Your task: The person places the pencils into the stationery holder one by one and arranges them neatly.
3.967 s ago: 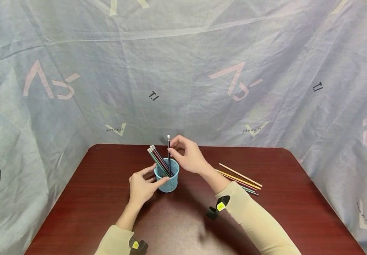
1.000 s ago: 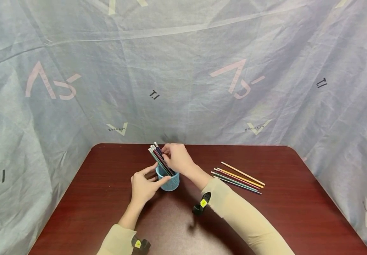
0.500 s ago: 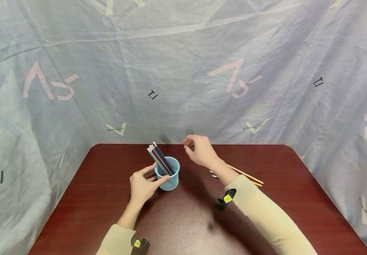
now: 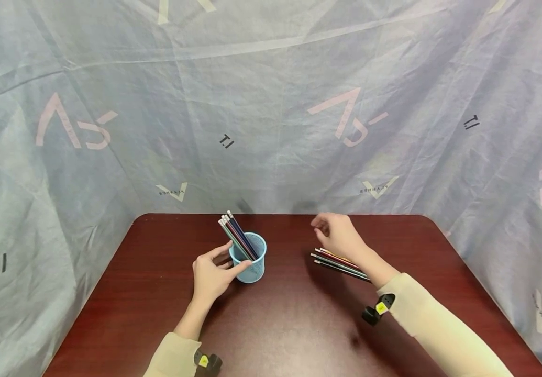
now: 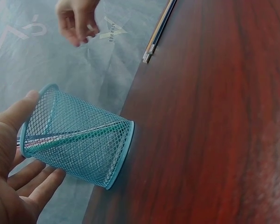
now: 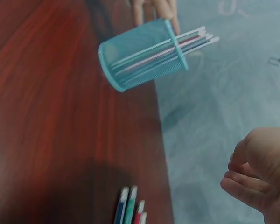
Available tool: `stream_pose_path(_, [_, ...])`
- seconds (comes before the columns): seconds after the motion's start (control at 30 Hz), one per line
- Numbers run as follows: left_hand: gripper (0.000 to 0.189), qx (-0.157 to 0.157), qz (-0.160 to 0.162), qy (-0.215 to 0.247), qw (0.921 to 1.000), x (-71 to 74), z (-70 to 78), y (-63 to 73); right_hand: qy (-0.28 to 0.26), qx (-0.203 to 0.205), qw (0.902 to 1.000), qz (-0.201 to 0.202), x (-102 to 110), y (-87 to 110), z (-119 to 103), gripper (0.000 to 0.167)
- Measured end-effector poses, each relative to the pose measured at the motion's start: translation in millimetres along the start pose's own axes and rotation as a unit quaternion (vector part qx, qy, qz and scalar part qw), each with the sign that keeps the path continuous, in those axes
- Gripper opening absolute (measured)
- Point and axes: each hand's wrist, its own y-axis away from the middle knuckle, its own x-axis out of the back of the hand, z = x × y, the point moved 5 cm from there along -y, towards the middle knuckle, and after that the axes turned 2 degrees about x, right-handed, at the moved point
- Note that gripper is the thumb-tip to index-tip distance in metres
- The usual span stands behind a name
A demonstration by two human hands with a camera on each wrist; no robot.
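Note:
My left hand (image 4: 210,275) holds a light blue mesh pencil cup (image 4: 254,273) by its rim, thumb on the near side and fingers along the left. Several pencils (image 4: 234,233) with white eraser ends lean left inside the cup; their lower ends show through the mesh (image 5: 84,135) in the left wrist view. My right hand (image 4: 340,236) hovers above loose pencils (image 4: 339,267) to the right of the cup. Its fingers (image 6: 245,182) are loosely curled with nothing between them, and the forearm hides part of those pencils.
The dark red wooden table (image 4: 271,324) carries the cup and the loose pencils. A grey printed cloth (image 4: 271,131) hangs behind the far table edge and along both sides. Each wrist wears a small black camera (image 4: 371,315).
My right hand has let go of a dark pencil in the cup and moved right, over the loose pencils. My left hand has stayed on the cup's rim.

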Motion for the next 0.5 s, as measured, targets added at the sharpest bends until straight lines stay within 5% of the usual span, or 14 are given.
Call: stream_pose_path(0.5, [0.068, -0.004, -0.002, 0.0, 1.0, 1.1, 0.8, -1.3, 0.023, -0.012, 0.9996, -0.01, -3, 52.7, 33, 0.011])
